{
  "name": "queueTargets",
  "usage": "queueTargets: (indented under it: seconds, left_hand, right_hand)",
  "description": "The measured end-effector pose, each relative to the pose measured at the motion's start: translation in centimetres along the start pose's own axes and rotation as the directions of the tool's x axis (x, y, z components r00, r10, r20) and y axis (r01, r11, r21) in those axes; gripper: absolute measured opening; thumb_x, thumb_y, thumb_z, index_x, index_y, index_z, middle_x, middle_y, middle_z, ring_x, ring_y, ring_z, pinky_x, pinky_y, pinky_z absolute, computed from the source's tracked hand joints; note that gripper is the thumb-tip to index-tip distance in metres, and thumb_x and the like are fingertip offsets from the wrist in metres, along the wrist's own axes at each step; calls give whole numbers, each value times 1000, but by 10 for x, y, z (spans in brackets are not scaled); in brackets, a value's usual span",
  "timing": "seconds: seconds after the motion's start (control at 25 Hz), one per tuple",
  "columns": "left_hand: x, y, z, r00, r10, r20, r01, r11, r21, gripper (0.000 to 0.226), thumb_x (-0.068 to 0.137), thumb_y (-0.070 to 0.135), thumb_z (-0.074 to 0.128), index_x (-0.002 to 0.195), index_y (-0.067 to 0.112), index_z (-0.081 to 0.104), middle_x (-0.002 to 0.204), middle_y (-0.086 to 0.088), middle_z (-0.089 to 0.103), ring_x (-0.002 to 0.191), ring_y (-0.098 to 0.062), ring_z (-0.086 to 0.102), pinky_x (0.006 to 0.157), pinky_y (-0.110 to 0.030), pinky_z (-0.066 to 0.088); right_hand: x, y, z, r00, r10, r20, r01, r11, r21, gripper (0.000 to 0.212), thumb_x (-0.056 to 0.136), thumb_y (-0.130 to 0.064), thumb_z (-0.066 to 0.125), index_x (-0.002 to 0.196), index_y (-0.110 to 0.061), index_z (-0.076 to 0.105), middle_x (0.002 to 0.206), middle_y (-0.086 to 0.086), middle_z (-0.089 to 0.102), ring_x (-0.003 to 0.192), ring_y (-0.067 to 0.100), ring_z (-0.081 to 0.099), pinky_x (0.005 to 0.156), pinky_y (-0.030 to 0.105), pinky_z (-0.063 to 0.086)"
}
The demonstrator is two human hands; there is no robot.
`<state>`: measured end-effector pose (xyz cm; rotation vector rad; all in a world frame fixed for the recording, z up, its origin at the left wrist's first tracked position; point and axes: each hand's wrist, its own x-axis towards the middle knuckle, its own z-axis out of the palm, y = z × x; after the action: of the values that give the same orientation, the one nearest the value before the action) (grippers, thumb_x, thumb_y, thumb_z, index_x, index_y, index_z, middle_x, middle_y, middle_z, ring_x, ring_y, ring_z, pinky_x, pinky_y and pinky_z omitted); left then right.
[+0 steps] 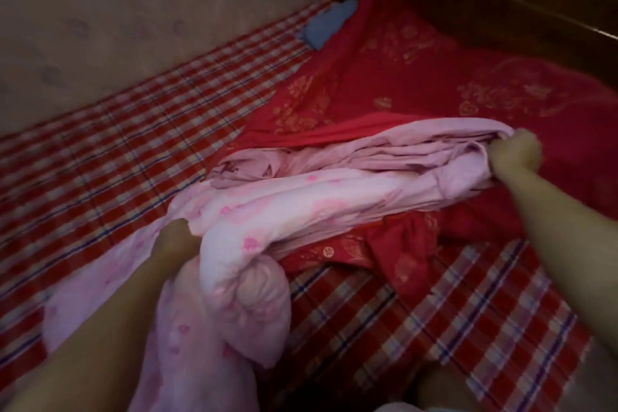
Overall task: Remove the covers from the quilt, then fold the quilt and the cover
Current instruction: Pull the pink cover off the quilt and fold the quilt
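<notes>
Two hands span the pink quilt (pixel 301 201) over the red cover (pixel 434 77): the right hand (pixel 515 152) clenches its bunched end and the left hand (pixel 177 239) grips the near end with curled fingers, probably aligning a fold.

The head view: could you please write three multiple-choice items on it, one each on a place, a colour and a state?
1. Where is the blue cloth?
A on the bunched bedding; B in a hand; C at the far end by the wall.
2. The bunched bedding is:
A pink; B green; C white.
3. The right hand is:
A lying flat and open; B gripping the bedding; C hanging free.

Answers:
1 C, it lies at the far corner of the red cover, beside the wall.
2 A, it is pale pink with darker pink prints.
3 B, its fingers are curled round the bedding's end.
</notes>
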<state>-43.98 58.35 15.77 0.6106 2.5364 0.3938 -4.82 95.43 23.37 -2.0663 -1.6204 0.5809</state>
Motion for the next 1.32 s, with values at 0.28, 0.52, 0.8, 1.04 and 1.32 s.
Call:
queueTargets:
  seconds: [0.28, 0.52, 0.8, 1.04, 1.32]
  left_hand:
    - [37, 37, 44, 986, -20, -163, -5, 989, -148, 46, 84, 9, 70, 117, -19, 54, 117, -36, 56, 113, -44, 53, 96, -38, 35]
    - [53, 41, 48, 974, -178, -139, 166, 982, -91, 89, 77, 19, 77, 141, -14, 25, 132, -30, 49, 123, -40, 48, 101, -42, 39]
    - [65, 59, 51, 972, -232, 47, 200, 912, 359, 93, 62, 44, 74, 139, 5, 38, 136, -21, 44, 127, -37, 42, 108, -43, 35]
    - [-28, 210, 94, 900, 372, 228, -436, 790, 431, 112, 73, 64, 64, 148, 2, 9, 155, -21, 12, 143, -35, 13, 114, -49, 13]
    - [-5, 230, 155, 946, 84, 314, -9, 972, -233, 27, 86, 15, 61, 111, 5, 60, 95, -11, 63, 91, -21, 58, 70, -22, 47]
  right_hand:
    - [-153, 24, 145, 846, 322, 424, -476, 813, 334, 95, 68, -55, 75, 134, 6, 42, 136, 23, 47, 125, 35, 47, 99, 37, 40]
    - [-208, 81, 206, 486, 295, 822, -783, 564, 261, 104, 72, -19, 80, 148, -30, 10, 145, -1, 37, 123, 30, 47, 94, 49, 41]
    - [-155, 51, 269, 502, 201, 841, -857, 247, 453, 66, 61, -12, 85, 119, -7, 54, 105, 14, 66, 82, 27, 66, 51, 35, 58]
    - [-136, 31, 215, 501, -109, 858, -795, 332, 507, 29, 85, -7, 63, 111, 5, 61, 92, 14, 71, 76, 16, 71, 63, 24, 58]
    - [-90, 3, 143, 535, -406, 741, -448, 607, 657, 60, 73, 17, 63, 127, -3, 46, 96, 9, 66, 85, 19, 64, 74, 22, 54]
